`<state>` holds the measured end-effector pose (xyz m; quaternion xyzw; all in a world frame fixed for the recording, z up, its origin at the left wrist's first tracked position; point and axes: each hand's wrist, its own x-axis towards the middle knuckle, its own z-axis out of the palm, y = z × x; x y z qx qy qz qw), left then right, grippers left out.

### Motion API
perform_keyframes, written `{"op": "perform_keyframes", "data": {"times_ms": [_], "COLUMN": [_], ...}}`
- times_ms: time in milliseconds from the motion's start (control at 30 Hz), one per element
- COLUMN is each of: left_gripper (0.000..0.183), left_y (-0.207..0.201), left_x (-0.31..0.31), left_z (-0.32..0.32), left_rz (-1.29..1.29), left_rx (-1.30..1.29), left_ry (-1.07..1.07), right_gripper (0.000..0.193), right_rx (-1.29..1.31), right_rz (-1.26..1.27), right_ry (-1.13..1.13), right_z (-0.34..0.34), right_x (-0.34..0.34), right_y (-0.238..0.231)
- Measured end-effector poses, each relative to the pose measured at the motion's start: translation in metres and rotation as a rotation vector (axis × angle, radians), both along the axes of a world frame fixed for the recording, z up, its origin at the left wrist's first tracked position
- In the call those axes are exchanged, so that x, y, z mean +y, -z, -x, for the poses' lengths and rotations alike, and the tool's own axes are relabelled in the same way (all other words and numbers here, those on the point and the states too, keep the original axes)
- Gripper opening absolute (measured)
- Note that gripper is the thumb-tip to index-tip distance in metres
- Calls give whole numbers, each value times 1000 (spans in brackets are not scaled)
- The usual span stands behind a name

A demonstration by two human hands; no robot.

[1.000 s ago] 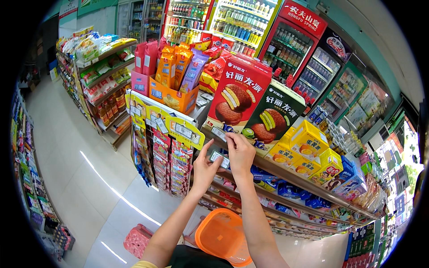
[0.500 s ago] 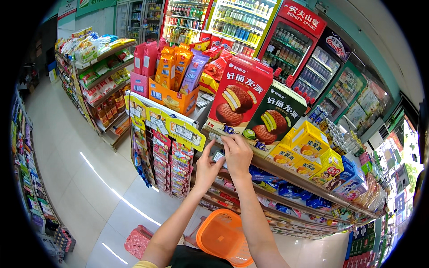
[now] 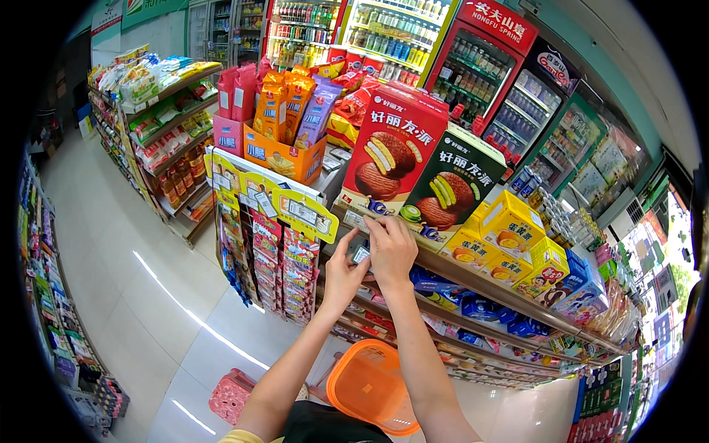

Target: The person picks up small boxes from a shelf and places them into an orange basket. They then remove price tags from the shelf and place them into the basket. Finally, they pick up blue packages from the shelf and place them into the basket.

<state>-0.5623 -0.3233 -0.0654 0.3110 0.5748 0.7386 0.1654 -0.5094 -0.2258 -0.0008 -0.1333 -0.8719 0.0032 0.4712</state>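
- A small price tag (image 3: 361,253) is being pinched between the fingers of the left hand (image 3: 341,275), just under the front edge of the shelf (image 3: 473,279).
- The right hand (image 3: 391,249) is being held just above and beside the left one, with its fingers curled down onto the shelf edge; whether anything is being gripped in it cannot be told.
- A tall red snack box (image 3: 391,159) and a dark green snack box (image 3: 450,188) are being displayed upright on the shelf right behind the hands.
- Small yellow boxes (image 3: 509,232) are being stacked further right on the same shelf.
- An orange basket (image 3: 369,385) is being kept low, between the forearms.
- A pink basket (image 3: 230,395) is sitting on the floor to the left.
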Motion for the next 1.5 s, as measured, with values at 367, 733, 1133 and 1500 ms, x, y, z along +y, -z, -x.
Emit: {"op": "perform_keyframes", "data": {"times_ms": [367,733,1133,1500], "left_gripper": [43,31,48,45], "left_y": [-19,-58,-71,-73], "left_x": [-17,-52,-45,-34], "left_z": [-19,-102,-203,-253], "left_rz": [-86,-273,-180,-102], "left_rx": [-159,-475,-429,-423], "left_ry": [67,252,588,633], "right_gripper": [25,39,44,33], "right_rx": [-8,160,194,220], "right_rz": [59,614,723,721], "right_ry": [37,-82,77,145], "right_z": [-8,-166,-288,-343], "right_x": [-9,-74,-79,-72], "right_y": [-7,-29,-28,-26]}}
